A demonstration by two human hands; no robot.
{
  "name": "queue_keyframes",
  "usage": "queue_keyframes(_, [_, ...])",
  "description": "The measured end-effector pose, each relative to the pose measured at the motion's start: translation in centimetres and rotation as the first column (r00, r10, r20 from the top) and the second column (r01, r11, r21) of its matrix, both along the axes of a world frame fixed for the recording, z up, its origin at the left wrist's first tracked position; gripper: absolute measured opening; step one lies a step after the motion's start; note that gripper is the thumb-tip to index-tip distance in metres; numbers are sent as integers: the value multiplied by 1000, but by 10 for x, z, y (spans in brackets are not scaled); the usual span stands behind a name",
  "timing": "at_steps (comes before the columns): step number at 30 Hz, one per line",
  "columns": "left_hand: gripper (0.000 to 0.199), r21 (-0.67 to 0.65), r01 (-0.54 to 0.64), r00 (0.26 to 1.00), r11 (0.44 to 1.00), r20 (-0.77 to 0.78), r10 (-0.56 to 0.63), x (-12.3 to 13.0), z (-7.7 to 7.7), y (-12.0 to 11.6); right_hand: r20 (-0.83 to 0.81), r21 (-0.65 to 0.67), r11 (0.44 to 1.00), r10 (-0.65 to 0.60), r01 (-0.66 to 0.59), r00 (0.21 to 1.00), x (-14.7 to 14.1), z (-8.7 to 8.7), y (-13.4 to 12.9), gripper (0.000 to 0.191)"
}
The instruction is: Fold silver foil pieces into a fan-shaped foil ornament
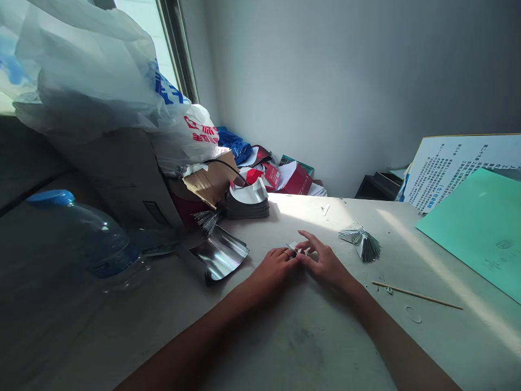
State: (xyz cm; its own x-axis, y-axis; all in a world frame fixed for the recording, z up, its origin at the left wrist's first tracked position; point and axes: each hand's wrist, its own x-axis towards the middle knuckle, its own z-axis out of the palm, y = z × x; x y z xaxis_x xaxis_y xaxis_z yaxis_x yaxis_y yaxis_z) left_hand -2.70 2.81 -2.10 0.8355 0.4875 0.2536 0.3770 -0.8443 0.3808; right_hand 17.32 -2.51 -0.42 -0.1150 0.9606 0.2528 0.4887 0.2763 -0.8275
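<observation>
Both hands meet over the middle of the pale table (321, 347). Between their fingertips is a small whitish piece (293, 246), too small to identify. My left hand (277, 266) is closed, its fingers pressed together at the piece. My right hand (321, 260) pinches at the same piece with thumb and a finger, its index finger raised. To the right lies a fanned bundle of thin silvery strips (366, 245). A curved shiny dark sheet (223, 254) rests left of my left hand, with another strip bundle (207, 220) behind it.
A thin wooden stick (419, 295) and a white ring (413, 314) lie at the right. Stacked curved sheets (247, 203) stand at the back. A large bottle (101, 239) and plastic bags (93, 70) occupy the left; a green folder (484, 228) is far right.
</observation>
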Motion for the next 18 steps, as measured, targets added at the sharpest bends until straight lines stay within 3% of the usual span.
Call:
queue_keyframes(3, [44, 43, 34, 999, 998, -34, -32, -2, 5, 0, -77, -91, 995, 29, -36, 997, 4, 5, -2, 56])
queue_keyframes(6, [38, 66, 59, 998, 996, -43, -56, -2, 10, -1, -44, -79, 997, 13, -16, 999, 6, 7, -3, 52])
queue_keyframes(12, [37, 59, 46, 997, 997, -61, -43, -3, 14, -4, 282, 80, 992, 74, -101, 957, 6, 2, -3, 48])
queue_keyframes(18, [28, 38, 74, 997, 997, -30, -73, 0, 15, -2, 506, 86, 993, 28, -83, 862, 8, -12, 3, 47])
